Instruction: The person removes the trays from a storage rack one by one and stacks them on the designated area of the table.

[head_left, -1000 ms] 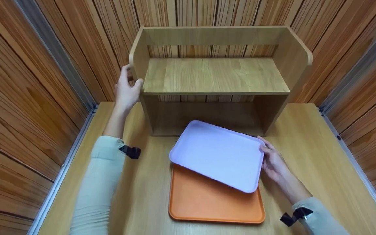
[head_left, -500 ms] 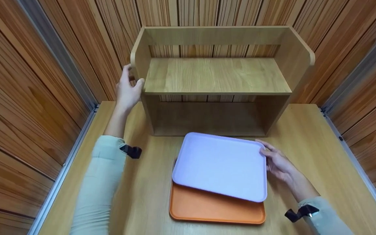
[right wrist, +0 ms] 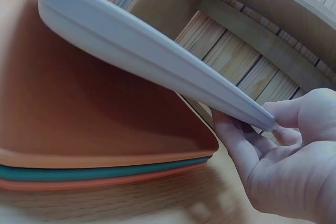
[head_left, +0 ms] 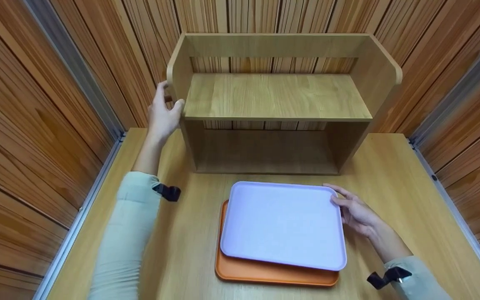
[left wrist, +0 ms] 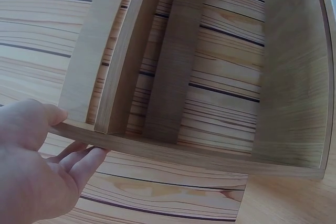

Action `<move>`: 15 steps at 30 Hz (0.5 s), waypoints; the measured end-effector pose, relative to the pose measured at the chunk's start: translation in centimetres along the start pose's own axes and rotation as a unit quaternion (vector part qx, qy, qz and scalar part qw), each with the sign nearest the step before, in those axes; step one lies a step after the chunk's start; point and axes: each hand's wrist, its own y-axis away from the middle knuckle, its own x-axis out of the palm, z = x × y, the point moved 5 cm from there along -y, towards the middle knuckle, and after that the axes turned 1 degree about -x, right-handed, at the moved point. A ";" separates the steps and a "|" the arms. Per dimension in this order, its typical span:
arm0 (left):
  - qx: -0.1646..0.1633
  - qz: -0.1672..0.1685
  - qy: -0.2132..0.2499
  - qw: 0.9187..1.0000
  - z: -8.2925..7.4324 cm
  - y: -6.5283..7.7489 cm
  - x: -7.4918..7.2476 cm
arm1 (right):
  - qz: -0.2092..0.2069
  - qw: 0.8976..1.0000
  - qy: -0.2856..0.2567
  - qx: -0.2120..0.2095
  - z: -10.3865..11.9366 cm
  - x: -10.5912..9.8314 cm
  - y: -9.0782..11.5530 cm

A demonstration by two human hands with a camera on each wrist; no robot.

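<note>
My left hand holds the left side panel of a two-tier wooden desk shelf. In the left wrist view its thumb lies on the panel's inner side and the fingers on the outer side. Between thumb and fingers, my right hand pinches a lavender tray near its far right corner. An orange tray lies below, mostly covered by the lavender one. From the right wrist, the lavender tray is tilted above the orange tray, which rests on a teal tray and a reddish-orange tray.
Wood-plank walls enclose the wooden table at the back and both sides. Metal rails run along the table's side edges. The shelf stands against the back wall, just beyond the trays.
The lavender tray has moved toward me and turned straighter, covering more of the orange tray. My right hand has come nearer with it; my left hand stays on the shelf.
</note>
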 end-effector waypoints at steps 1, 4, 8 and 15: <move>0.001 0.000 0.001 1.000 0.0 0.0 0.0 | 0.000 1.000 0.000 0.003 0.0 0.1 0.1; 0.004 0.000 0.004 1.000 0.1 0.0 0.0 | 0.003 1.000 -0.005 0.011 0.1 0.3 0.5; 0.009 -0.002 0.002 1.000 0.0 -0.1 0.0 | 0.000 1.000 0.004 0.013 -0.1 0.4 0.7; 0.001 -0.002 -0.002 1.000 0.1 0.0 0.0 | 0.006 1.000 0.013 0.012 -0.6 1.2 0.7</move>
